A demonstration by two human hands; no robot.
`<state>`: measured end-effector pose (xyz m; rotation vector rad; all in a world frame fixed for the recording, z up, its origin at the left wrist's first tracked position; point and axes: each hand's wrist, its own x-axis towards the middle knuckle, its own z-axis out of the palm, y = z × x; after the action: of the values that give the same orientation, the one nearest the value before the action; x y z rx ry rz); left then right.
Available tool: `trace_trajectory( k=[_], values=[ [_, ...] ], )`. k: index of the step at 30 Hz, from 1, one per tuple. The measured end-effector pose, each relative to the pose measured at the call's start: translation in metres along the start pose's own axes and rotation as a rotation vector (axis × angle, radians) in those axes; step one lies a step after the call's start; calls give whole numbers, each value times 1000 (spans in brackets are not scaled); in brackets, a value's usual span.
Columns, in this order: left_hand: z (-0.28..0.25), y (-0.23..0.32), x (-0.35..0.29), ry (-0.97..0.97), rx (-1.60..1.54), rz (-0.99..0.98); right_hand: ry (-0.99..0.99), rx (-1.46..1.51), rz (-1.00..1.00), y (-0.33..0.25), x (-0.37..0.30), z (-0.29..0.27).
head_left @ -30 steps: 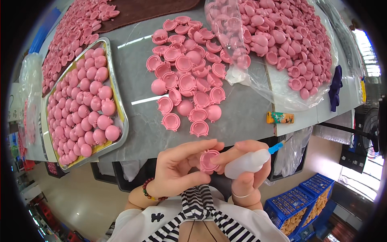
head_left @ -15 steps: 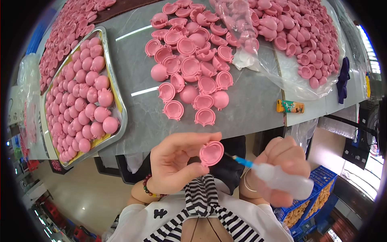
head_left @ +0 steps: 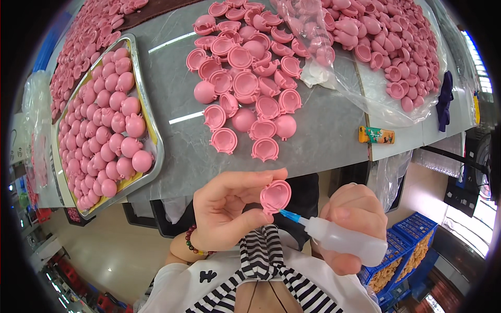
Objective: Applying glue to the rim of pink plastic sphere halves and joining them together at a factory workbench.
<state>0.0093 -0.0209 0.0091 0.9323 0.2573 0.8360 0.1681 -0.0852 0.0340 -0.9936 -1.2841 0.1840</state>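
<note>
My left hand (head_left: 224, 211) pinches a pink half-shell (head_left: 275, 195) between thumb and fingers, its hollow side facing me. In my right hand (head_left: 357, 219) is a translucent white squeeze bottle (head_left: 347, 241) with a blue needle-like nozzle, held nearly level. The tip of that nozzle is at the lower right rim of the half-shell; whether it touches cannot be made out. On the grey table (head_left: 177, 148) just beyond my hands lies a loose group of pink half-shells (head_left: 246, 86), some hollow side up, some domed side up.
At left, a metal tray (head_left: 160, 141) holds many pink balls (head_left: 117, 122). More pink pieces (head_left: 399, 57) lie heaped on clear plastic at the far right. A small orange and green lighter-like item (head_left: 377, 135) rests near the table's front edge. Blue crates (head_left: 404, 245) stand low on the right.
My right hand has moved left with the squeeze bottle, bringing its nozzle to the half-shell's lower rim. My left hand has stayed nearly still, still pinching the half-shell.
</note>
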Motion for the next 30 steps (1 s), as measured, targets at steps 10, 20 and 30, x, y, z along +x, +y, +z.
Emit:
trace_trajectory(
  k=[10,20,30],
  values=[
    [0,2,-1,-7,2,-9,-80,-51,-26,3,2,1],
    [3,3,-1,79,428,137,-57,-89,3,3,1,0],
    [-12,-10,4,-115,-149,90,545,-528,8,19,-2,-33]
  ],
)
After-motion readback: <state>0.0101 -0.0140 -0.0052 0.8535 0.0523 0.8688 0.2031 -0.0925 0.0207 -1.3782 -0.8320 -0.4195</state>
